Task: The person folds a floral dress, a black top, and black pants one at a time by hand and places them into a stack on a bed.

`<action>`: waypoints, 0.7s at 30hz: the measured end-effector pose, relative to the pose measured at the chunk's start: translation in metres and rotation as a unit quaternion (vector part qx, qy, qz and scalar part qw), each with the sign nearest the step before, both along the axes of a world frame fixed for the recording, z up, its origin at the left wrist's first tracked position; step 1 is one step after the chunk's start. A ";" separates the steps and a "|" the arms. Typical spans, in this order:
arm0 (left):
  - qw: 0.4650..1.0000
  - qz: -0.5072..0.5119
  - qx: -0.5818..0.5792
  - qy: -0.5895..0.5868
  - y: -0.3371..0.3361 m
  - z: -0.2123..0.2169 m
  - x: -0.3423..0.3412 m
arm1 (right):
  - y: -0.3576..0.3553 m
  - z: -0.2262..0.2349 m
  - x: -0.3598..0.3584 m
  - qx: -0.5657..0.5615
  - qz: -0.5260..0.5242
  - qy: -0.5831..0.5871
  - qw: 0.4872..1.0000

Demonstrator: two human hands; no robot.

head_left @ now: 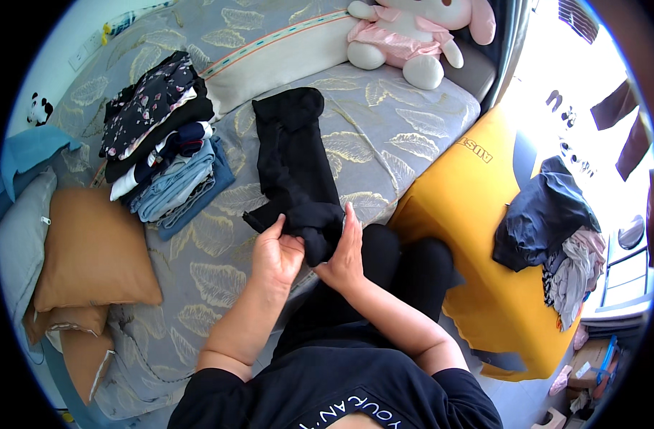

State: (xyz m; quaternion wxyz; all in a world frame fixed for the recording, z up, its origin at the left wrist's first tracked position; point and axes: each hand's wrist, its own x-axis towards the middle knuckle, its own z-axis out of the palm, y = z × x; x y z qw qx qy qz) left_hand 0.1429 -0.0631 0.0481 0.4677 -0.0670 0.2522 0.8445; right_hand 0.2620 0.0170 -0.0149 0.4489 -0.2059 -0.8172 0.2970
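Head view, seen from above. We hold the near end of a long black garment (295, 161), which lies lengthwise on a grey, leaf-patterned sofa cover (220, 282), at the centre of the scene; its far end is folded over, and its near end is bunched between our hands. Our left hand (278, 256) is clamped on the left edge of this bunch, thumb and curled fingers together on the cloth. Our right hand (343, 252) lies along the right side, fingers extended and thumb against the near edge; we cannot tell whether it grips firmly. To the left, we note a pile of folded clothes, with a dark floral garment (152, 100) above and light-blue jeans (177, 193) below; nearer is a brown cushion (101, 250). At the far right sits a plush toy (402, 43) in pink. On the right, a yellow cover (459, 204) bears a crumpled dark garment (545, 214).
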 end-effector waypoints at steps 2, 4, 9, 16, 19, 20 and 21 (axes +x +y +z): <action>1.000 0.000 -0.015 0.002 0.008 0.008 0.020 | 0.018 -0.002 0.001 -0.130 0.022 0.032 0.991; 1.000 -0.023 0.008 -0.004 0.009 0.010 0.035 | 0.051 0.021 0.017 -0.119 -0.009 0.035 0.992; 0.965 -0.242 -0.023 0.094 0.024 0.004 0.082 | 0.177 0.107 0.078 0.235 0.096 -0.030 0.967; 0.823 -0.423 -0.027 0.378 0.079 -0.013 0.090 | 0.290 0.087 0.225 0.260 -0.275 -0.292 0.878; 0.822 -0.284 -0.073 0.489 0.132 -0.042 0.051 | 0.293 0.042 0.259 0.105 -0.348 -0.347 0.865; 0.818 -0.229 -0.126 0.513 0.148 -0.048 0.031 | 0.283 0.036 0.247 0.090 -0.348 -0.298 0.884; 0.806 -0.155 -0.144 0.553 0.167 -0.064 0.005 | 0.271 0.035 0.234 0.100 -0.304 -0.255 0.912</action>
